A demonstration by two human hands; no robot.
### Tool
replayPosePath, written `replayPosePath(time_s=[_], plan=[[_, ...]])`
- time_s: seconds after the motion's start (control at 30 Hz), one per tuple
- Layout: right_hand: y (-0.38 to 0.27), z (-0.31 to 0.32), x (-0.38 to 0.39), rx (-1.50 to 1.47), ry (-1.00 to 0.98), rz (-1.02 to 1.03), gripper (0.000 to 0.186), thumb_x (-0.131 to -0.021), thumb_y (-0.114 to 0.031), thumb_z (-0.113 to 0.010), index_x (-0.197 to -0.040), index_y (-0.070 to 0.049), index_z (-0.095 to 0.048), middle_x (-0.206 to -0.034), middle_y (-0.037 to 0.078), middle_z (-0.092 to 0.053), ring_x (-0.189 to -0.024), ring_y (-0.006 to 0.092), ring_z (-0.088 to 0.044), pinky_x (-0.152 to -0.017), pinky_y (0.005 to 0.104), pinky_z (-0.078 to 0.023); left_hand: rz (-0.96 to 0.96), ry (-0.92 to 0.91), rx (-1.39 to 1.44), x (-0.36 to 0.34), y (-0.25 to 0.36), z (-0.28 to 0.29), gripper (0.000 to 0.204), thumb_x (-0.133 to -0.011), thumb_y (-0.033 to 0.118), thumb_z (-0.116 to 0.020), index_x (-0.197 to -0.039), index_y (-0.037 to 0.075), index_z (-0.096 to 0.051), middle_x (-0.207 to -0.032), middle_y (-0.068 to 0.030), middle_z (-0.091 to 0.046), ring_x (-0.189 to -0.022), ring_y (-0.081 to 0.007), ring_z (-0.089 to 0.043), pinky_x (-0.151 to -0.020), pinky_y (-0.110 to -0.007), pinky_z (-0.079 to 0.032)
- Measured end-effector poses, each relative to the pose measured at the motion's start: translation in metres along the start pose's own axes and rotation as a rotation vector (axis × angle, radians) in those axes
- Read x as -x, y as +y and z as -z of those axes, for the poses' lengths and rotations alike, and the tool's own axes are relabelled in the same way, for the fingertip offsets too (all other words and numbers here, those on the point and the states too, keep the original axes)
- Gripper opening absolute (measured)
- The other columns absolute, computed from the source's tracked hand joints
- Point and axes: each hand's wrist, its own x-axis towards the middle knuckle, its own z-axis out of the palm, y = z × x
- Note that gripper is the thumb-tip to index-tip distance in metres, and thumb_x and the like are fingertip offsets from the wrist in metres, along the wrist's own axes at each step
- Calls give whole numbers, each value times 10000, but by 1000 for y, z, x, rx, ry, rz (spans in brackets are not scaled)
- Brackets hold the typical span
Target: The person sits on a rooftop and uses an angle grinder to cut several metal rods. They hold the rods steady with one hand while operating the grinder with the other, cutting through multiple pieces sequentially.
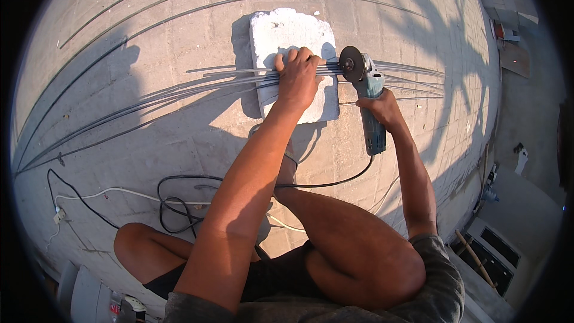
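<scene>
Left grip (299, 81): centre of frame, laid from above across a bundle of thin metal rods (236, 82), back of the hand upward, fingers bent over and closed on them. How far the fingertips wrap beneath is hard to tell from overhead.

Rods run roughly crosswise, mid-left to mid-right, on both sides of this grip. They pass over a rough white block (290, 30), upper centre, directly under the hand. On the left the rods draw together toward the frame's rim; right of the block they spread slightly.

Right grip (382, 107): right of centre, clenched round the body of a blue-green angle grinder (374, 134). Tool stands nearly lengthwise in frame, head up, tail down. Dark cutting disc (351, 63) sits just off the block's right edge, to the right of the left grip, overlapping the rods in view; contact uncertain.

Black cord (353, 179) leaves the grinder's tail and curves left beneath the person's left forearm (239, 185). Lower left: pale cable (128, 190) and loops of black cable on the ground (197, 143). Upper left: longer loose rods (179, 7), arcing, well apart from the block.
</scene>
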Motion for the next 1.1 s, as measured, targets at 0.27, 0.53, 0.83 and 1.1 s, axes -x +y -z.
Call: replayPosePath(time_s=[0.27,0.53,0.83,1.1], plan=[[-7,5,-6,7,-30,-20,495,-718,-300,-822,-1021,72,-699,-882,132,-706,-755,227,-669,-700,381,-552,-1,11,9,0,1,0,352,-872,224,-853,-1211,231,-757,-1219,11,-611,-1257,-227,-516,-1160,-560,-202],[5,3,7,-59,-44,18,452,-717,-290,-818,-973,61,-696,-837,120,-693,-730,220,-663,-666,375,-542,-8,29,-9,0,-2,-4,369,-868,228,-858,-1221,231,-748,-1229,9,-600,-1262,-228,-509,-1156,-555,-203],[13,3,13,-21,-64,-24,452,-717,-280,-830,-994,55,-709,-876,121,-712,-782,217,-670,-726,376,-542,-12,28,18,-1,-1,-3,363,-863,230,-861,-1211,235,-754,-1225,12,-602,-1258,-230,-510,-1142,-549,-208],[8,-1,12,-28,-43,-13,469,-718,-291,-821,-1006,54,-688,-868,106,-690,-750,216,-653,-699,369,-543,-12,29,25,0,-2,-4,370,-859,224,-864,-1212,237,-752,-1221,8,-600,-1263,-237,-511,-1155,-572,-203]])
